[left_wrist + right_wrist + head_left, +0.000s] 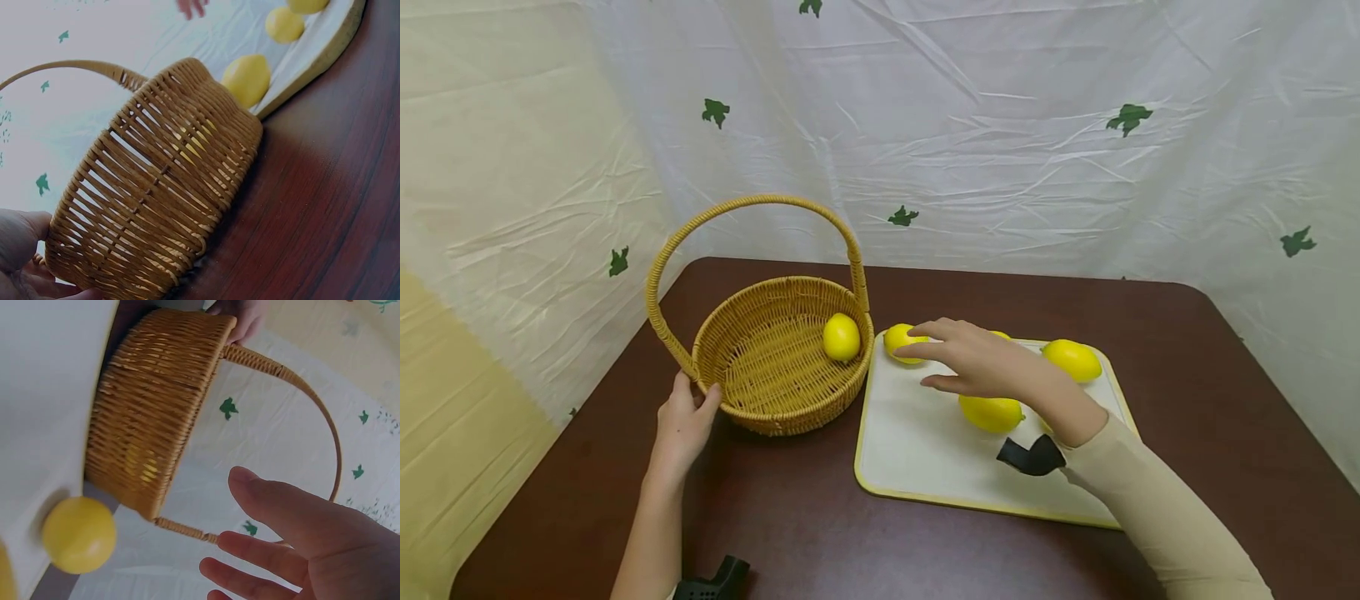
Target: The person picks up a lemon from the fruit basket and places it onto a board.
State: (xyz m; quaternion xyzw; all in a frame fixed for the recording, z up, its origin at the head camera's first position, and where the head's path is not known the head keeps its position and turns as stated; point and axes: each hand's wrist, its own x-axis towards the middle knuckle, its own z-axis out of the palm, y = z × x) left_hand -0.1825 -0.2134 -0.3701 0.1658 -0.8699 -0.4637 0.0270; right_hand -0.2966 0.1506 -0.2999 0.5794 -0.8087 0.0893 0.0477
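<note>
My left hand [683,421] grips the near left rim of a round wicker basket [790,417], thumb on the rim beside the foot of its tall handle. One lemon [842,337] lies inside the basket at its right side. My right hand [977,358] hovers over the white board [917,454], fingers spread and pointing left, holding nothing. Under and around it several lemons rest on the board: one lemon [904,342] near the fingertips, another lemon [991,413] below the palm, and a lemon [1072,360] at the back right. Part of the group is hidden behind the hand and wrist.
The dark brown table [805,517] carries both basket and board, which stand side by side. The board has a yellow edge. White cloth [970,167] with green leaf shapes hangs behind the table and along its sides. The basket's handle [767,200] arches high above the rim.
</note>
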